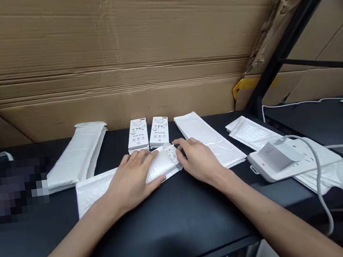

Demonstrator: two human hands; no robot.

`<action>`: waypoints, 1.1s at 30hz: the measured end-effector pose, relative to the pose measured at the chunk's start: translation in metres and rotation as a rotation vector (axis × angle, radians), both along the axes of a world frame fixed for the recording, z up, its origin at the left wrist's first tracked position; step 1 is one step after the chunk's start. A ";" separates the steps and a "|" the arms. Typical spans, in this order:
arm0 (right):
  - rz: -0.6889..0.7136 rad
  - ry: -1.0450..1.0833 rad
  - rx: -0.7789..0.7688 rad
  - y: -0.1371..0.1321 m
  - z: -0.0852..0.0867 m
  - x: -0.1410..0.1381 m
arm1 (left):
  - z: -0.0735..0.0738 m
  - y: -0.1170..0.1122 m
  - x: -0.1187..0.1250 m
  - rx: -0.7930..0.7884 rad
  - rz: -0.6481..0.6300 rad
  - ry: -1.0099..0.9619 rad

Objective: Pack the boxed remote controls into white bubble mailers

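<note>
A white bubble mailer [96, 192] lies across the black table [171, 224], its padded body bulging under my left hand [132, 179], which rests on it with the fingers spread. My right hand [197, 160] grips the mailer's far end with its fingertips. A small white printed box [171, 153] sits partly inside the mailer's mouth, between my hands. Just behind them stand two matching white boxes [137, 135] [158, 132] with cartoon print. Two flat white mailers [78, 156] [207, 138] lie on either side of that pair.
At right, a white power strip [288, 160] with a grey cable [320, 185] rests on more white mailers [250, 133]. A pixelated dark object [10, 190] sits at left. Corrugated cardboard [117, 39] forms the back wall, and a black metal frame [291, 34] stands at right.
</note>
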State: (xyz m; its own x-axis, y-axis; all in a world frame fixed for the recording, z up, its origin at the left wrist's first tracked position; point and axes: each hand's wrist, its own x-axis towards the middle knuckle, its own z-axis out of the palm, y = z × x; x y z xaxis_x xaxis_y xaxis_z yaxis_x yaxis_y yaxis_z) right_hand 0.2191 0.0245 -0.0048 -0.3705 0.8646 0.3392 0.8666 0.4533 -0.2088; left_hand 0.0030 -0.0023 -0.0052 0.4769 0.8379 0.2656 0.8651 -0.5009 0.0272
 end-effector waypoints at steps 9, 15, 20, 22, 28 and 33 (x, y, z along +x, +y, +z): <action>0.049 0.007 0.019 -0.004 0.001 -0.005 | 0.000 0.000 0.001 -0.006 -0.014 -0.006; 0.035 0.019 -0.012 -0.004 0.001 -0.009 | 0.000 0.000 0.000 -0.012 -0.018 -0.011; 0.072 0.055 -0.040 -0.004 -0.001 -0.010 | 0.000 0.000 -0.001 -0.008 -0.020 -0.014; 0.121 0.092 -0.061 -0.005 -0.002 -0.011 | 0.001 0.000 -0.001 -0.014 -0.016 -0.019; 0.188 0.230 -0.167 -0.005 -0.004 -0.011 | 0.004 -0.002 -0.001 -0.035 -0.025 -0.039; 0.160 0.357 -0.262 -0.005 -0.006 -0.009 | 0.005 -0.004 0.000 -0.033 -0.036 -0.029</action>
